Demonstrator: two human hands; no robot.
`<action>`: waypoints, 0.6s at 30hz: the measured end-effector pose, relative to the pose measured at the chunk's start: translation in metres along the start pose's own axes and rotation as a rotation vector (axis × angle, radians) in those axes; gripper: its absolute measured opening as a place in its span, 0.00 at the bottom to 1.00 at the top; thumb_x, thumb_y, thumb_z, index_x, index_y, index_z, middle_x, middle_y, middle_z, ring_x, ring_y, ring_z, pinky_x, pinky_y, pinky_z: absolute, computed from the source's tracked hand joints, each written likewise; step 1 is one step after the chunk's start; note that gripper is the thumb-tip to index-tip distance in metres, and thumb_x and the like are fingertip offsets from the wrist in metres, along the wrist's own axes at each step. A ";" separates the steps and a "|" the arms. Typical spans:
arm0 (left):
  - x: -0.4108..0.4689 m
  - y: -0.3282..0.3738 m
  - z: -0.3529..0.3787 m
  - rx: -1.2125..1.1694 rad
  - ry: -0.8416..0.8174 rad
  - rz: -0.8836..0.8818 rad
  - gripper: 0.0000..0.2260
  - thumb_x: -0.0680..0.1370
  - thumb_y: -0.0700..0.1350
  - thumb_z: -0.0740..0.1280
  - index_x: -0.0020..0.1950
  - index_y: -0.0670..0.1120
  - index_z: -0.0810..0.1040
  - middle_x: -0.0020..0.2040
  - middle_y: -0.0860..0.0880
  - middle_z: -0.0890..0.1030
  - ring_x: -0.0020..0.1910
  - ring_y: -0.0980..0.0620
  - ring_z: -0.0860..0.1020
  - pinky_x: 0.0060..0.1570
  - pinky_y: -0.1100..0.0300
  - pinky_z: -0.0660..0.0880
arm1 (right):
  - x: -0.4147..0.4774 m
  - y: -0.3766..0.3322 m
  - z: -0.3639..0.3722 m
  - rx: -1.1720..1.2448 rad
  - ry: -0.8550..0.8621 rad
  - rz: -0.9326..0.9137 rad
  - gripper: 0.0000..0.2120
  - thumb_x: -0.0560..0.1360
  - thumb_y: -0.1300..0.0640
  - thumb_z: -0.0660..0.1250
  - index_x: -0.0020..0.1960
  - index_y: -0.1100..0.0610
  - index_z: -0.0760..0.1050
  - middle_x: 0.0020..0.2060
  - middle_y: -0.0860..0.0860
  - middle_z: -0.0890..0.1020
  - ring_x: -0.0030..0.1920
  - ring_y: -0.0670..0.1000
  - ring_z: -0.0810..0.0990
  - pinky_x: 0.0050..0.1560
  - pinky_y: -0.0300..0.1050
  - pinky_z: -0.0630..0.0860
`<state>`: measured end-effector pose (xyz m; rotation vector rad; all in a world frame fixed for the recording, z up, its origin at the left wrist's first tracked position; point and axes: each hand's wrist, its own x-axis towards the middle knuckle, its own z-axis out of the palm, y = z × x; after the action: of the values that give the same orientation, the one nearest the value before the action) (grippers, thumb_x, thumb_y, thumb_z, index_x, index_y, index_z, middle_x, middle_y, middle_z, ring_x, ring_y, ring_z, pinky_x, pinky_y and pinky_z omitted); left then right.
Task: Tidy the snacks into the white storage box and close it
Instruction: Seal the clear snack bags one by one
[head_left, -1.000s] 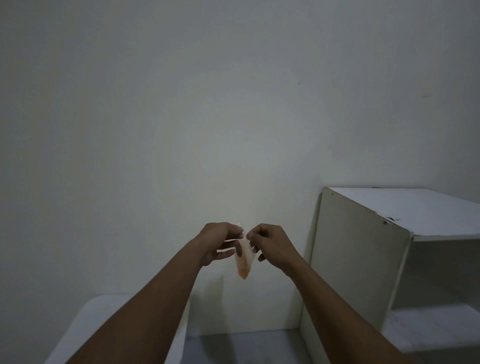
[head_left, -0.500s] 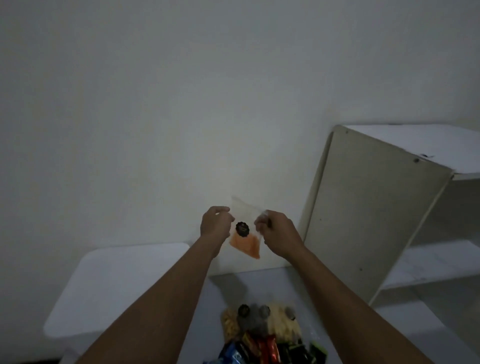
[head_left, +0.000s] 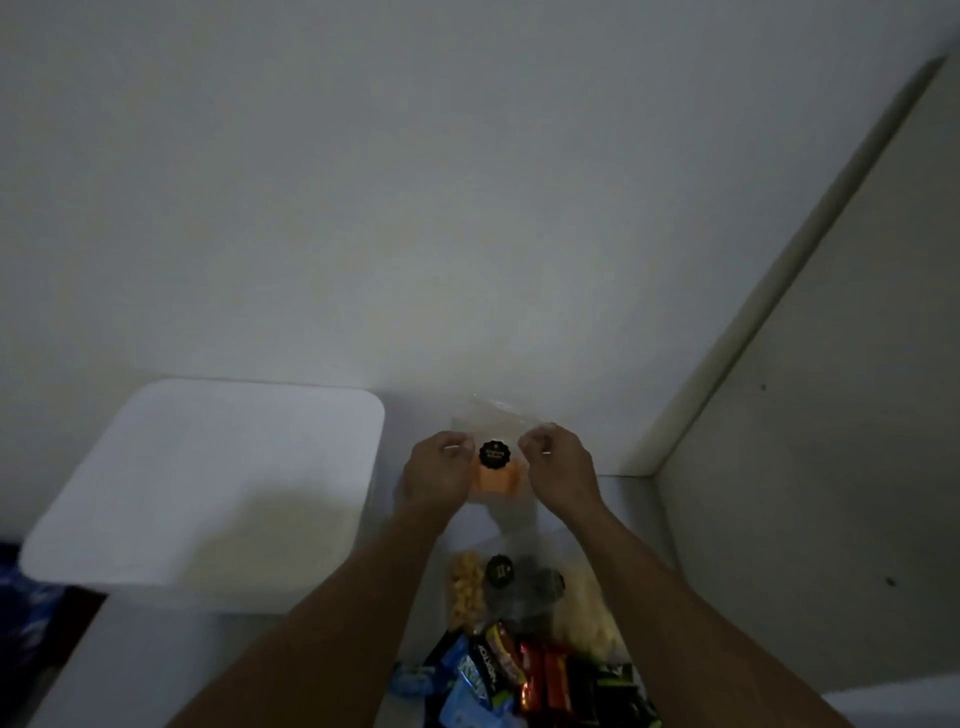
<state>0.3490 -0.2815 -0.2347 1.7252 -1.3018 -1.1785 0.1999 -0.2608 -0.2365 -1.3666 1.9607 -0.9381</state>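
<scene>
Both hands hold a clear snack bag (head_left: 496, 475) with orange contents and a round black label. My left hand (head_left: 439, 475) pinches its left edge and my right hand (head_left: 558, 467) pinches its right edge. The bag hangs above the table, close to the wall. The white storage box (head_left: 208, 493) stands to the left with its lid on. Below my hands lies a pile of snacks (head_left: 524, 639): clear bags with black labels and several colourful wrapped packets.
A white shelf unit's side panel (head_left: 810, 467) rises on the right, close to my right arm. A plain white wall fills the back. Something dark blue (head_left: 26, 608) shows at the far left edge beside the box.
The camera has tilted down, bringing the box and snack pile into view. The bag has turned from edge-on to face me, and my hands have moved slightly apart.
</scene>
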 end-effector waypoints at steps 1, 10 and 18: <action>0.006 -0.005 0.005 -0.007 0.030 -0.022 0.09 0.77 0.51 0.66 0.52 0.52 0.84 0.50 0.49 0.84 0.47 0.48 0.81 0.53 0.49 0.80 | 0.006 0.007 0.009 -0.005 -0.023 0.013 0.07 0.81 0.57 0.62 0.53 0.57 0.78 0.47 0.48 0.80 0.47 0.46 0.76 0.35 0.27 0.65; 0.055 -0.048 0.032 0.082 0.188 -0.189 0.09 0.79 0.47 0.65 0.53 0.48 0.84 0.54 0.44 0.84 0.51 0.43 0.80 0.53 0.54 0.78 | 0.038 0.046 0.063 0.039 -0.113 0.172 0.06 0.80 0.60 0.63 0.54 0.58 0.76 0.47 0.50 0.77 0.49 0.50 0.77 0.45 0.38 0.70; 0.068 -0.060 0.047 0.127 0.243 -0.213 0.10 0.79 0.46 0.65 0.57 0.47 0.83 0.57 0.44 0.83 0.55 0.42 0.80 0.54 0.54 0.78 | 0.050 0.054 0.071 0.107 -0.164 0.244 0.08 0.79 0.64 0.62 0.51 0.60 0.80 0.51 0.52 0.81 0.54 0.52 0.79 0.49 0.39 0.72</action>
<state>0.3336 -0.3296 -0.3231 2.0695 -1.0870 -0.9789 0.2085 -0.3114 -0.3250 -1.0808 1.8733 -0.7783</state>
